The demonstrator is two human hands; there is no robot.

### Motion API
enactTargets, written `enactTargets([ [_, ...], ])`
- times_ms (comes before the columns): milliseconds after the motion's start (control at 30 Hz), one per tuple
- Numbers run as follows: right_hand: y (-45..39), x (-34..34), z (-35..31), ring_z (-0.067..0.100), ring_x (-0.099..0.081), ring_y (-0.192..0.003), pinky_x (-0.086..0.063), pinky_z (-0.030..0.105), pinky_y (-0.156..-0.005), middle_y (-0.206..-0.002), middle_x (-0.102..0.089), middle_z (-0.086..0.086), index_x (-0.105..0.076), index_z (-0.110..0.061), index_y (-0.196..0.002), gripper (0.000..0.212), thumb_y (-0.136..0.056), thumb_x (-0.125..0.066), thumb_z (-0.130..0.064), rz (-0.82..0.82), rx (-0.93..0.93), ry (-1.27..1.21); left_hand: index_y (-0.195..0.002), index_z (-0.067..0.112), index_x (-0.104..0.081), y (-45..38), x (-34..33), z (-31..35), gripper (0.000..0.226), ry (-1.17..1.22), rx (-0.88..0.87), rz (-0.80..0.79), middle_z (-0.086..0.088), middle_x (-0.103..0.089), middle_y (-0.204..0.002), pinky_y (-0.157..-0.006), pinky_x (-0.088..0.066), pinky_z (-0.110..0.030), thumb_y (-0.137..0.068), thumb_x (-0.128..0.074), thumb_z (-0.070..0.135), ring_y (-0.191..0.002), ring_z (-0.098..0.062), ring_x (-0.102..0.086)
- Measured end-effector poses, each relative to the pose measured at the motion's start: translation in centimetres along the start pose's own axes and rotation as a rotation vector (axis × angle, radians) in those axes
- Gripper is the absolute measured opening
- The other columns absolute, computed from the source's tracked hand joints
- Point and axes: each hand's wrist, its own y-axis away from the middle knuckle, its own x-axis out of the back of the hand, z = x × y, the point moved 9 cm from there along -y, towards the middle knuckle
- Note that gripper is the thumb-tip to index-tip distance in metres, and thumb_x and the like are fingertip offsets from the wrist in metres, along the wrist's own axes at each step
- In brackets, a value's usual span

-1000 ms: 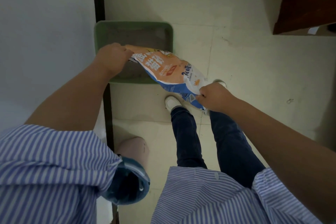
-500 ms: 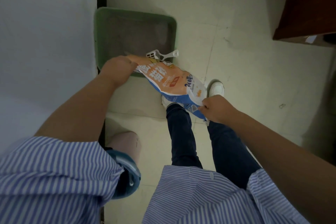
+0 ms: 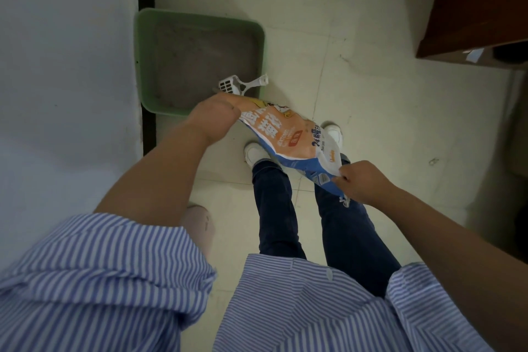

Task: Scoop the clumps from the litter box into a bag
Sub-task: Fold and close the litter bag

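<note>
A green litter box (image 3: pixel 263 37) with grey litter sits on the floor against the wall. A white slotted scoop (image 3: pixel 240 85) lies in its near right corner, handle resting on the rim. I hold an orange, white and blue litter bag (image 3: pixel 288 134) stretched between both hands above the floor in front of the box. My left hand (image 3: pixel 215 116) grips the bag's upper end near the box's front edge. My right hand (image 3: pixel 361 181) pinches the lower blue end over my right leg.
A white wall (image 3: pixel 68 66) with a dark strip runs along the left. A brown wooden cabinet (image 3: pixel 471 3) stands at the upper right. My white shoes (image 3: pixel 254 153) stand just before the box. A pink and blue object (image 3: pixel 200 223) lies by my left side.
I have stepped back from the litter box with the bag. The bag no longer covers the box, and the white scoop has come into view.
</note>
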Motion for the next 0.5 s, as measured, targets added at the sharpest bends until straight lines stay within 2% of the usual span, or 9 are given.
enactTargets([
  [33, 0.1, 0.1, 0.6, 0.014, -0.038, -0.075, -0.017, 0.01, -0.044, -0.118, -0.059, 0.023, -0.042, -0.014, -0.064, 0.035, -0.099, -0.037, -0.02, 0.013, -0.013, -0.025, -0.141, 0.006, -0.036, -0.2, 0.5, 0.5, 0.044, 0.003, -0.009, 0.011, -0.018, -0.04, -0.141, -0.103, -0.035, -0.036, -0.097, -0.035, 0.005, -0.13, -0.031, -0.037],
  [67, 0.0, 0.1, 1.3, 0.015, -0.037, -0.08, -0.017, 0.009, -0.045, -0.122, -0.058, 0.022, -0.053, -0.011, -0.08, 0.026, -0.098, -0.037, -0.02, 0.026, -0.029, -0.052, -0.14, 0.006, -0.038, -0.4, 0.9, 0.9, 0.043, -0.012, -0.022, 0.023, -0.018, -0.041, -0.14, -0.103, -0.035, -0.037, -0.097, -0.036, 0.005, -0.13, -0.031, -0.038],
  [100, 0.0, 0.0, 1.9, 0.016, -0.038, -0.082, -0.018, 0.008, -0.045, -0.123, -0.057, 0.023, -0.055, -0.01, -0.097, 0.021, -0.098, -0.038, -0.02, 0.033, -0.039, -0.081, -0.139, 0.006, -0.039, -0.6, 1.4, 1.3, 0.042, -0.027, -0.025, 0.032, -0.018, -0.041, -0.14, -0.103, -0.036, -0.037, -0.097, -0.036, 0.006, -0.13, -0.031, -0.038],
  [167, -0.6, -0.5, 3.2, 0.024, -0.048, -0.085, -0.019, 0.005, -0.048, -0.123, -0.057, 0.022, -0.053, 0.0, -0.118, 0.032, -0.098, -0.038, -0.02, 0.035, -0.06, -0.122, -0.136, 0.006, -0.042, -1.0, 2.0, 2.1, 0.039, -0.015, -0.028, 0.038, -0.017, -0.042, -0.139, -0.102, -0.036, -0.036, -0.098, -0.036, 0.008, -0.13, -0.029, -0.038],
  [267, -2.1, -1.1, 5.1, 0.031, -0.057, -0.108, -0.029, 0.009, -0.055, -0.122, -0.058, 0.02, -0.05, 0.003, -0.122, 0.035, -0.098, -0.038, -0.02, 0.054, -0.11, -0.176, -0.128, 0.008, -0.05, -2.6, 1.5, 3.1, 0.034, -0.03, -0.03, -0.025, -0.012, -0.049, -0.132, -0.102, -0.036, -0.037, -0.097, -0.036, 0.007, -0.125, -0.026, -0.044],
  [367, -4.3, -1.3, 7.0, 0.03, -0.058, -0.107, -0.033, 0.022, -0.071, -0.117, -0.061, 0.02, -0.054, 0.005, -0.114, 0.035, -0.099, -0.035, -0.021, 0.052, -0.151, -0.175, -0.103, 0.022, -0.061, -4.2, 0.5, 4.1, 0.024, -0.042, -0.053, -0.074, 0.0, -0.056, -0.117, -0.105, -0.035, -0.04, -0.094, -0.04, 0.013, -0.117, -0.022, -0.048],
  [500, -8.0, -1.2, 9.7, 0.032, -0.057, -0.11, -0.045, 0.031, -0.087, -0.12, -0.059, 0.02, -0.054, 0.005, -0.116, 0.032, -0.098, -0.038, -0.017, 0.024, -0.198, -0.145, -0.118, 0.011, -0.058, -6.1, 0.0, 6.3, 0.031, -0.122, -0.056, -0.196, -0.007, -0.056, -0.124, -0.096, -0.039, -0.038, -0.094, -0.039, 0.012, -0.117, -0.027, -0.05],
])
